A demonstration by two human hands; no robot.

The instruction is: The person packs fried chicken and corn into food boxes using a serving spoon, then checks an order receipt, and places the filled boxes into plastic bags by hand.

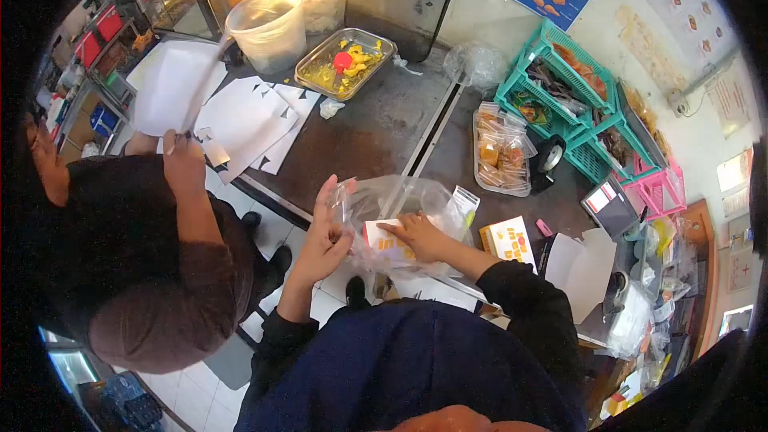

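Note:
My left hand (326,232) pinches the left edge of a clear plastic bag (404,200) and holds it open at the counter's front edge. Inside the bag my right hand (418,236) rests on a small white printed box (382,242), fingers flat over its top. A second small box (507,240) with orange pictures lies on the counter just right of the bag.
A co-worker in a dark top stands at left, one hand (184,162) on white cut paper sheets (240,116). A metal tray (344,62) with yellow food, a clear tub (268,28), a packet of snacks (501,150) and teal baskets (560,80) sit further back.

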